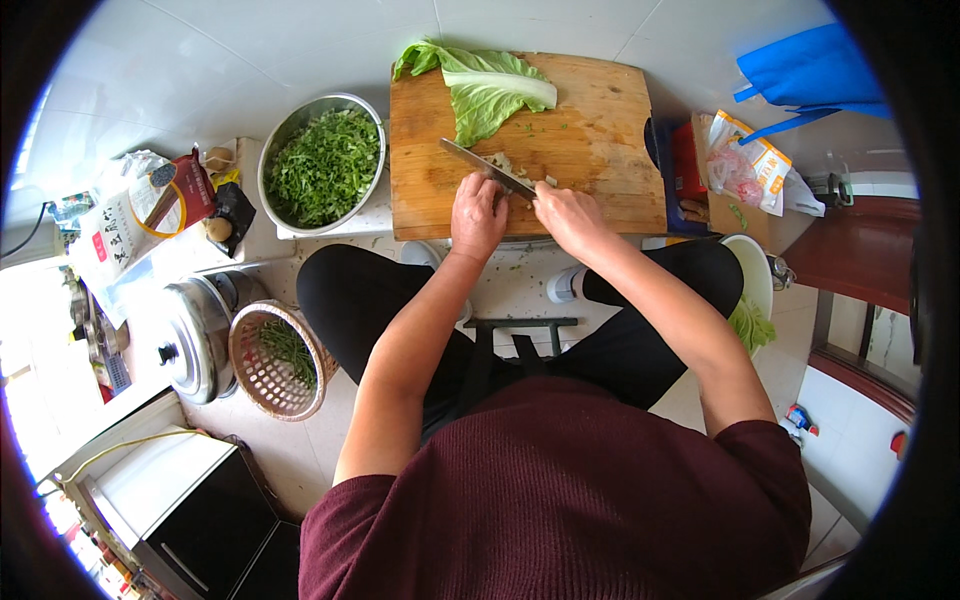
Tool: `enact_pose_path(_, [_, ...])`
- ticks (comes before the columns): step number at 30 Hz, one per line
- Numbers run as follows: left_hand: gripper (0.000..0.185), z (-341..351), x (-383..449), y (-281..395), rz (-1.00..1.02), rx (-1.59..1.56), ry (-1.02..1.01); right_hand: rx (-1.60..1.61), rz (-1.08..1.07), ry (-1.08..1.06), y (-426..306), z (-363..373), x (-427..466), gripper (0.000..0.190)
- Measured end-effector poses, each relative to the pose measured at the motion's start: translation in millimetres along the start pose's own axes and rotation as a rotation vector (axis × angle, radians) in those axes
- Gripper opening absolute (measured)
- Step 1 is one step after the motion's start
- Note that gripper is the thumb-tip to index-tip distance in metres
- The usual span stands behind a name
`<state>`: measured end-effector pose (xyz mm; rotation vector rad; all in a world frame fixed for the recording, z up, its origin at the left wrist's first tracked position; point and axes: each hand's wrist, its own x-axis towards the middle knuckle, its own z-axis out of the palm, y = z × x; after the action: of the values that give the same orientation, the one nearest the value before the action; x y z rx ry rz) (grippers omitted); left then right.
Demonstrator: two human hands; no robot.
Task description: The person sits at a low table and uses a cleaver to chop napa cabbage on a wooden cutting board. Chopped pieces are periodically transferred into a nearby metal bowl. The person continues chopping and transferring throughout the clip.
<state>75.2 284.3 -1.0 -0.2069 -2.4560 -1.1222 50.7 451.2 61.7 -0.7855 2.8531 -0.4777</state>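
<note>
On a wooden cutting board (600, 165), my right hand (568, 214) grips the handle of a kitchen knife (487, 168), its blade angled up and to the left. My left hand (478, 214) lies with bent fingers close beside the blade, at small pale chopped pieces (499, 160); whether the fingers hold some of them is hidden. Beyond the knife lies a large cabbage leaf (495, 82) with a thick white rib, partly over the board's far edge. Left of the board stands a steel bowl (385, 150) full of chopped greens (326, 169).
A woven basket (238, 360) with green stalks and a lidded steel pot (187, 330) stand at the left, below food bags (142, 210). At the right are a pale bucket (757, 270) with leaves, a plastic package (750, 165) and a blue bag (814, 67).
</note>
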Motion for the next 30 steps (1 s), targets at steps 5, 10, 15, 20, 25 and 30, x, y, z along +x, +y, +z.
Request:
enact_pose_path(5, [0.015,-1,2,1,0.02,-0.018,0.001,0.037,0.019,0.049,-5,12,22,0.016])
enact_pose_path(10, [0.014,-4,-2,-2,0.009,-0.06,0.047,0.092,0.039,0.059,-5,-6,16,0.017])
enact_pose_path(15, [0.013,-6,-5,-5,-0.02,-0.025,0.055,0.036,-0.004,0.032,0,-13,5,0.015])
enact_pose_path(20, [0.013,-5,-4,-4,-0.017,-0.01,0.042,0.012,-0.026,0.0,-1,-15,-3,0.014])
enact_pose_path(25, [0.012,-4,-3,-5,0.013,-0.01,0.044,0.002,-0.027,-0.011,0,-10,-5,0.013])
enact_pose_path(30, [0.011,-2,-4,-6,0.023,0.014,0.044,-0.037,0.044,-0.016,-13,7,12,0.012])
